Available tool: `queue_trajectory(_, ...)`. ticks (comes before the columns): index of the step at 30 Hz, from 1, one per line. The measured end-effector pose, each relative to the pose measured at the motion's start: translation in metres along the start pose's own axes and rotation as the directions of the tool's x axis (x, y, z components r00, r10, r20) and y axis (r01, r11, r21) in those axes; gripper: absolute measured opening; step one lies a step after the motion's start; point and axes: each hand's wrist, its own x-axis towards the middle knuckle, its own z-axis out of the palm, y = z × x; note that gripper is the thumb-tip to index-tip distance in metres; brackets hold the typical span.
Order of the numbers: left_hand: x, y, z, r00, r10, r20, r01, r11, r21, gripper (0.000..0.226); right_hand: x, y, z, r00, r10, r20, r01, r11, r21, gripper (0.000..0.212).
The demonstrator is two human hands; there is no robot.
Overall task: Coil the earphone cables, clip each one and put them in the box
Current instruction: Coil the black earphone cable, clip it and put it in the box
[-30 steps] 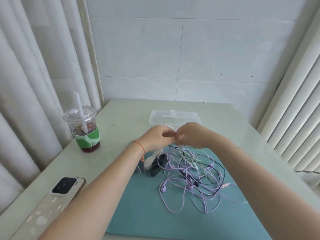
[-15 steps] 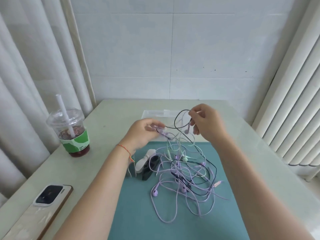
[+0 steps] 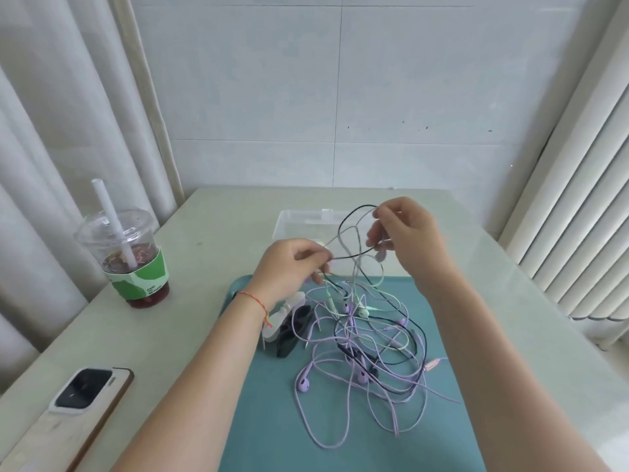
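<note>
I see both hands raised above the teal mat (image 3: pixel 272 420), which I take as my landmark on the pale bench (image 3: pixel 211 226). My left hand (image 3: pixel 289 267) hovers over the mat's far left corner, its fingers pinched shut on a black cable (image 3: pixel 350 256) and a pale strand beside it. My right hand (image 3: pixel 406 233) sits higher, beyond the mat's far edge, thumb and fingertips closed on the same black cable where it arches in a loop, with a lilac earbud hanging under the palm. From that loop several strands drop down to the tangle of earphone cables (image 3: pixel 371 362), which lies on the middle and right part of the mat: mostly lilac, with black and pale mint ones woven through. One lilac earbud (image 3: pixel 304 384) rests at the tangle's left edge, and a plug end (image 3: pixel 432 364) pokes out on its right.

On the mat's left side, just below my left wrist, lie the clips (image 3: pixel 289 323), a white one touching a dark one. The clear box (image 3: pixel 306 223) stands on the bench just past the mat's far edge, partly behind my hands; I cannot tell what is in it.

Well left of the mat stands an iced drink cup (image 3: pixel 129 264) with a straw. A phone (image 3: pixel 85 393) lies face down off the mat's near left corner.
</note>
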Motion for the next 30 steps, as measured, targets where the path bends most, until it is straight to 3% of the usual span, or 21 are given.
queue_trajectory(3, 0.000, 0.000, -0.012, 0.993, -0.051, -0.110, 0.042, 0.996, -0.083, 0.012, 0.003, 0.001, -0.015, 0.992, 0.022, -0.127, -0.023, 1.000, -0.004, 0.012)
queue_trajectory(5, 0.001, 0.000, -0.019, 0.990, -0.050, -0.131, 0.042, 0.997, -0.064, 0.012, 0.005, 0.001, -0.020, 0.988, 0.059, -0.141, -0.065, 0.997, -0.034, 0.017)
queue_trajectory(9, -0.003, 0.008, -0.022, 0.999, 0.011, 0.039, -0.009, 0.999, -0.049, 0.020, -0.001, -0.007, -0.019, 0.993, 0.114, 0.033, -0.109, 0.986, -0.124, 0.022)
queue_trajectory(11, -0.005, 0.013, -0.018, 0.997, 0.054, 0.052, -0.048, 0.994, -0.099, 0.021, -0.008, -0.010, -0.013, 0.979, 0.122, 0.161, -0.087, 0.973, -0.212, 0.018)
queue_trajectory(16, -0.006, 0.015, -0.001, 0.982, 0.109, 0.154, -0.095, 0.991, -0.096, 0.016, -0.014, -0.011, 0.004, 0.961, 0.058, 0.269, -0.021, 0.991, -0.135, 0.016)
queue_trajectory(18, -0.005, 0.013, 0.002, 0.994, 0.093, 0.063, -0.091, 0.995, -0.037, 0.005, -0.014, -0.011, 0.006, 0.968, 0.032, 0.251, -0.004, 0.993, -0.114, 0.012)
queue_trajectory(20, -0.004, 0.012, 0.000, 0.995, 0.064, -0.072, -0.070, 0.994, -0.084, 0.006, -0.013, -0.011, 0.003, 0.965, 0.036, 0.258, 0.004, 0.988, -0.153, 0.009)
queue_trajectory(22, -0.004, 0.015, -0.004, 0.979, 0.066, -0.195, -0.102, 0.978, -0.181, 0.006, -0.013, -0.010, 0.000, 0.947, 0.086, 0.309, 0.020, 0.946, -0.322, 0.016)
queue_trajectory(25, -0.004, 0.021, -0.006, 0.950, 0.061, -0.305, -0.165, 0.930, -0.329, 0.007, -0.013, -0.008, -0.005, 0.884, 0.225, 0.410, 0.132, 0.720, -0.681, 0.025)
queue_trajectory(27, -0.004, 0.024, -0.006, 0.942, 0.026, -0.335, -0.171, 0.894, -0.413, 0.006, -0.013, -0.005, -0.006, 0.868, 0.256, 0.426, 0.196, 0.610, -0.768, 0.031)
queue_trajectory(30, -0.007, 0.027, -0.005, 0.965, 0.033, -0.259, -0.138, 0.908, -0.395, 0.009, -0.013, -0.006, -0.001, 0.933, 0.066, 0.355, 0.180, 0.768, -0.615, 0.020)
